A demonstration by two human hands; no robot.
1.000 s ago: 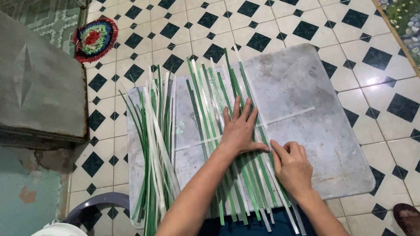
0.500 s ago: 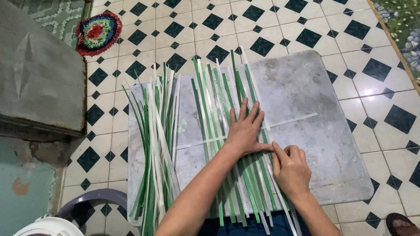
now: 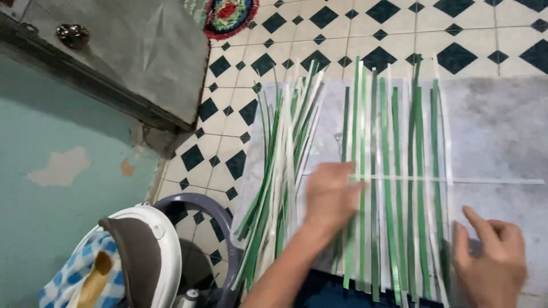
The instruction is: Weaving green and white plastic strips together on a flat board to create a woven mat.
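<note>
Grey board (image 3: 496, 137) is laid flat over the black-and-white tiled floor (image 3: 474, 34), and green and white strips (image 3: 394, 171) are spread side by side along it, crossed by one thin white strip (image 3: 496, 181). A loose bundle of strips (image 3: 279, 177) is seen at the board's left edge, fanning out over the tiles. The left hand (image 3: 330, 197) is pressed flat and open on the laid strips beside that bundle, with nothing gripped. The right hand (image 3: 494, 262) is held loosely open, fingers raised, at the strips' near right end; whether a strip is pinched cannot be told. Bare board is left to the right. A teal wall (image 3: 51, 182), a grey metal door (image 3: 131, 51) and a small round rug (image 3: 228, 14) are seen at left.
</note>
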